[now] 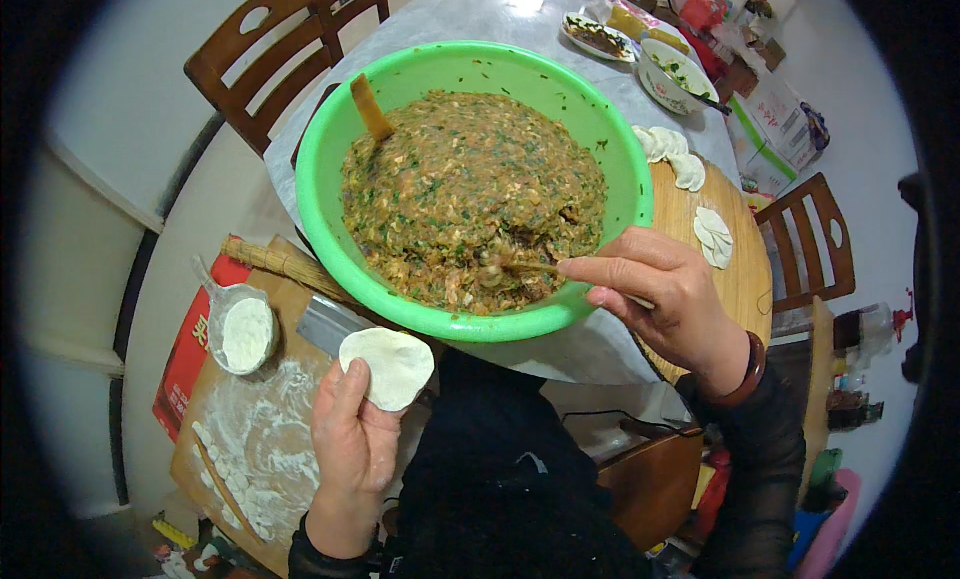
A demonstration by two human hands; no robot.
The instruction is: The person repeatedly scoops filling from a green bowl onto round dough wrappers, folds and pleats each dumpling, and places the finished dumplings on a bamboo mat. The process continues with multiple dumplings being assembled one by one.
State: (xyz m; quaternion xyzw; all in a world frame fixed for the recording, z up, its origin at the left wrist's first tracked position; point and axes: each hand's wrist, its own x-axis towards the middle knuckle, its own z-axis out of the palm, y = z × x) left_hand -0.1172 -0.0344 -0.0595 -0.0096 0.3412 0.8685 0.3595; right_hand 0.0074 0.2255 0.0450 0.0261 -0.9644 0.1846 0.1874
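A round dough wrapper rests in my left hand, pinched under the thumb in front of the green basin. My right hand grips a thin utensil, whose tip sits in the minced filling at the basin's near side. The tip carries or touches some filling, and its exact shape is blurred. A flat wooden stick stands tilted in the filling at the far left. To the right of the basin, folded dumplings and a stack of wrappers lie on a round wooden board.
At lower left, a floured board holds a rolling pin, dough pieces, a cleaver and a scoop of flour. A bowl and a plate stand at the back right. Wooden chairs flank the table.
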